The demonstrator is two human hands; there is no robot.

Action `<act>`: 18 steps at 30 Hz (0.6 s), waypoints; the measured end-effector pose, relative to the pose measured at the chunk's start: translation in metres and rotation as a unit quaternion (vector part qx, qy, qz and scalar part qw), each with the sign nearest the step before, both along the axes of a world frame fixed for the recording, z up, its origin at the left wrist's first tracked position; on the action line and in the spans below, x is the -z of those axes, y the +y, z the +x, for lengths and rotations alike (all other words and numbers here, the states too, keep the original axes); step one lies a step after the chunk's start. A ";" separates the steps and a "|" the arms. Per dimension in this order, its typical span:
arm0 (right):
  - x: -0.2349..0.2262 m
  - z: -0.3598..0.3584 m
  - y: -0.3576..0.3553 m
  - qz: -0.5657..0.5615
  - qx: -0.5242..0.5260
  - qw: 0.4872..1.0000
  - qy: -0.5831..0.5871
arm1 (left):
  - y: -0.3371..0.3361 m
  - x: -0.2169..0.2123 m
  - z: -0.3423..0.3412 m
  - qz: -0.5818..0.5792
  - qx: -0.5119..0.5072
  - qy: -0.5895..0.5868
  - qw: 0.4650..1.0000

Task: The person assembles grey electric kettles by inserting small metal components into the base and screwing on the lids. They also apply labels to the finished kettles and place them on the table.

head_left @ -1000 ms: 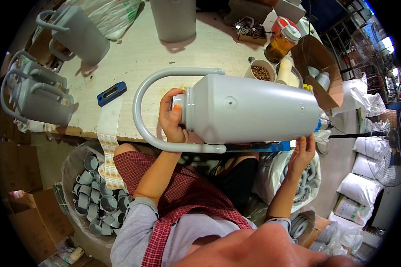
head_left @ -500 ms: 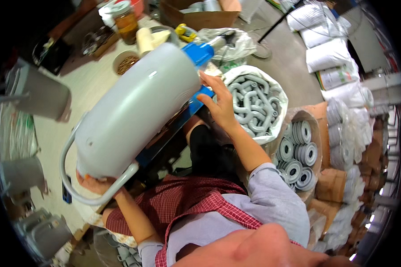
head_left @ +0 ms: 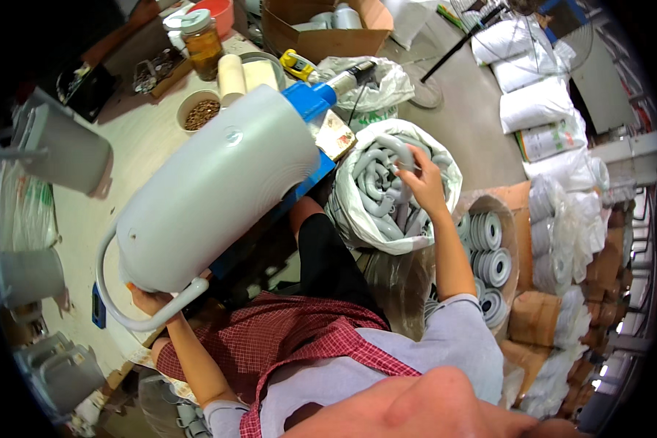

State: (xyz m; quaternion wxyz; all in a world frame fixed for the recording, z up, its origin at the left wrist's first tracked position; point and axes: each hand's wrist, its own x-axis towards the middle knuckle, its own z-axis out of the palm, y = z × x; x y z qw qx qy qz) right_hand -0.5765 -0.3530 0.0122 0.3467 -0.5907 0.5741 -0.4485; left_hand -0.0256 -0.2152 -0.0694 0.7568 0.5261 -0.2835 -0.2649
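Note:
A large grey plastic canister (head_left: 212, 182) lies tilted across a blue fixture (head_left: 308, 101) at the table's edge. Its curved tubular handle (head_left: 109, 285) loops out at the near left end. There my left hand (head_left: 150, 300) grips the canister's end, fingers partly hidden behind it. To the right, my right hand (head_left: 425, 181) reaches into a white bag (head_left: 349, 212) full of bent grey tubes. Its fingers are closed round one curved grey tube (head_left: 396, 150) at the top of the pile.
Similar grey vessels (head_left: 69, 150) stand along the table's left side. A bowl of small brown pieces (head_left: 199, 111), a lidded jar (head_left: 201, 45) and a yellow-handled tool (head_left: 296, 64) are at the back. Beside the bag, a box holds stacked grey discs (head_left: 492, 267).
My right hand has left the canister's far end, moved right to the bag and closed on a curved tube. My left hand stays at the canister's near end.

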 end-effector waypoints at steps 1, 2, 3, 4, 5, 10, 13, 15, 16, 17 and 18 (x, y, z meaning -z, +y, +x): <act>-0.027 0.011 0.005 -0.039 -0.022 0.998 0.040 | 0.002 0.010 0.004 0.025 -0.011 -0.043 0.999; -0.047 0.024 0.004 -0.082 -0.045 0.993 0.076 | -0.008 -0.005 -0.014 0.008 -0.050 -0.033 0.998; -0.064 0.037 -0.001 -0.166 -0.088 0.976 0.107 | -0.020 -0.020 -0.032 -0.008 -0.086 -0.021 0.996; -0.087 0.054 -0.001 -0.163 -0.112 0.973 0.120 | -0.020 -0.016 -0.028 -0.021 -0.059 -0.039 0.997; -0.105 0.071 -0.004 -0.198 -0.139 0.961 0.136 | -0.017 -0.007 -0.022 -0.033 -0.034 -0.058 0.997; -0.180 0.157 -0.016 -0.322 -0.292 0.863 0.257 | -0.012 0.002 -0.017 0.069 0.096 -0.128 0.985; -0.200 0.230 -0.026 -0.402 -0.362 0.768 0.342 | -0.021 -0.027 -0.032 0.003 0.033 -0.170 0.985; -0.200 0.275 -0.023 -0.380 -0.412 0.753 0.345 | -0.024 -0.047 -0.030 -0.022 0.037 -0.256 0.966; -0.200 0.293 -0.020 -0.368 -0.429 0.747 0.349 | -0.024 -0.052 -0.025 -0.031 0.059 -0.335 0.940; -0.199 0.306 -0.017 -0.362 -0.443 0.729 0.377 | -0.021 -0.059 -0.022 -0.037 0.066 -0.344 0.936; -0.198 0.316 -0.016 -0.363 -0.444 0.720 0.390 | -0.021 -0.062 -0.021 -0.045 0.077 -0.352 0.932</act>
